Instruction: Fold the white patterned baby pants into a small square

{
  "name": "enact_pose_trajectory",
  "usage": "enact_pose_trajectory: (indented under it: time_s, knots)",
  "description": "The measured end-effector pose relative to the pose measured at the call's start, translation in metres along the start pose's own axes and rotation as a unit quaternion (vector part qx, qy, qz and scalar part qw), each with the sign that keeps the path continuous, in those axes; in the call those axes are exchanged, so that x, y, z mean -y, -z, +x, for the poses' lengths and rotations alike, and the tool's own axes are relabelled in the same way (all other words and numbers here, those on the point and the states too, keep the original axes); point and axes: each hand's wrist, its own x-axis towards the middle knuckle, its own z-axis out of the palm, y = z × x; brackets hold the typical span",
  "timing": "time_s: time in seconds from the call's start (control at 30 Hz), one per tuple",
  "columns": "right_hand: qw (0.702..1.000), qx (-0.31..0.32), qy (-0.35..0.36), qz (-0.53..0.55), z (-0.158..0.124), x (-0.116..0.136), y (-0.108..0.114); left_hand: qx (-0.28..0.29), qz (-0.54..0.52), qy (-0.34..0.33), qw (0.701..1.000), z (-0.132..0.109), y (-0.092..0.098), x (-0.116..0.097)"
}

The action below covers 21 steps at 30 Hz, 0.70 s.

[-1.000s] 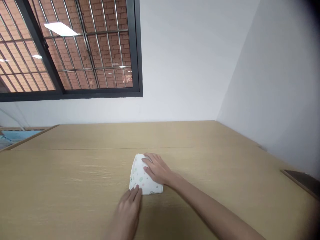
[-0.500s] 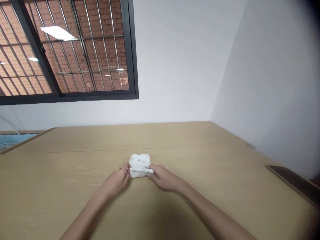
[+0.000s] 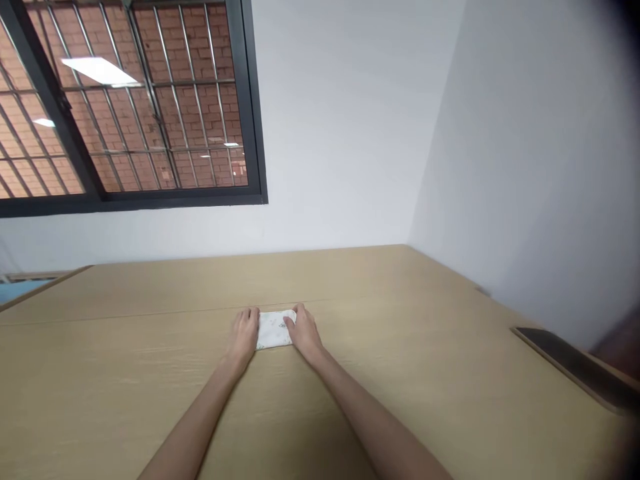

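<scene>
A small white folded cloth (image 3: 274,331) with a sparse dark print lies flat on the wooden tabletop (image 3: 150,373). Along its left edge is my left hand (image 3: 245,333), fingers curled at the far left corner and thumb side against the cloth. My right hand (image 3: 305,333) grips the right edge, its thumb on top and its fingers around the far right corner. The fingertips of both hands are partly hidden.
A dark recessed slot (image 3: 570,363) is cut into the tabletop at the right. White walls (image 3: 340,133) meet behind the table, and a barred window (image 3: 165,100) is at the upper left. Something light blue (image 3: 23,290) shows beyond the left edge.
The near flap that both hands held up is now folded over, so the cloth is a flatter, lower rectangle. My hands moved to its far corners, and the view shifted slightly right.
</scene>
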Motion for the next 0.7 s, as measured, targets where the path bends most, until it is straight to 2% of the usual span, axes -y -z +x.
enact_pose_trajectory:
  time_s: [0.07, 0.13, 0.2, 0.27, 0.37, 0.43, 0.53, 0.7]
  knots:
    - [1.000, -0.020, -0.007, -0.004, -0.004, 0.002, -0.002, -0.019, -0.001, -0.021, 1.000, -0.002, -0.003, 0.002]
    - [0.998, -0.057, 0.017, -0.015, -0.010, 0.004, -0.002, -0.037, -0.007, -0.048, 0.998, -0.007, -0.005, -0.001]
    - [0.991, -0.099, 0.085, -0.024, -0.017, 0.008, 0.001, -0.046, -0.017, -0.079, 0.996, -0.015, -0.007, -0.008]
    - [0.978, -0.107, 0.177, -0.027, -0.024, 0.012, 0.005, -0.046, -0.028, -0.115, 0.992, -0.026, -0.011, -0.018]
    - [0.959, -0.027, 0.278, -0.043, -0.033, 0.016, 0.006, 0.002, -0.039, -0.142, 0.989, -0.039, -0.018, -0.031]
    - [0.950, 0.041, 0.302, -0.075, -0.037, 0.015, 0.002, 0.057, -0.042, -0.123, 0.990, -0.043, -0.020, -0.035]
    - [0.947, 0.105, 0.277, -0.127, -0.038, 0.010, -0.004, 0.103, -0.041, -0.081, 0.991, -0.044, -0.020, -0.031]
    - [0.949, 0.127, 0.238, -0.165, -0.035, 0.000, -0.002, 0.135, -0.032, -0.030, 0.990, -0.045, -0.014, -0.020]
